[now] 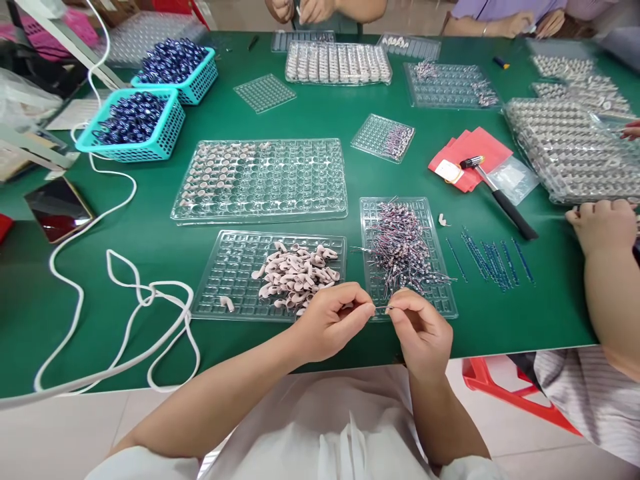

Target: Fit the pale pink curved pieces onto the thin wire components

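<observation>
Close to the table's front edge, my left hand (336, 325) and my right hand (421, 331) face each other, fingertips pinched. A thin wire-like piece (381, 307) stretches between them; its details are too small to make out. Right behind my hands lies a clear tray (369, 217) heaped with small wire-leaded parts (403, 243), their leads purplish. On the left, another clear tray (225, 267) carries a pile of beige curved shells (297, 275), with one loose shell (227, 303) apart from the pile. My left wrist is just in front of that tray.
A larger clear tray (300, 180) has beige pieces in its left pockets. Turquoise baskets (160, 143) hold dark blue parts. A white cable (135, 277) loops at left. A hammer (507, 207), red packets (473, 157) and blue strips (495, 263) lie right, near a co-worker's hand (605, 227).
</observation>
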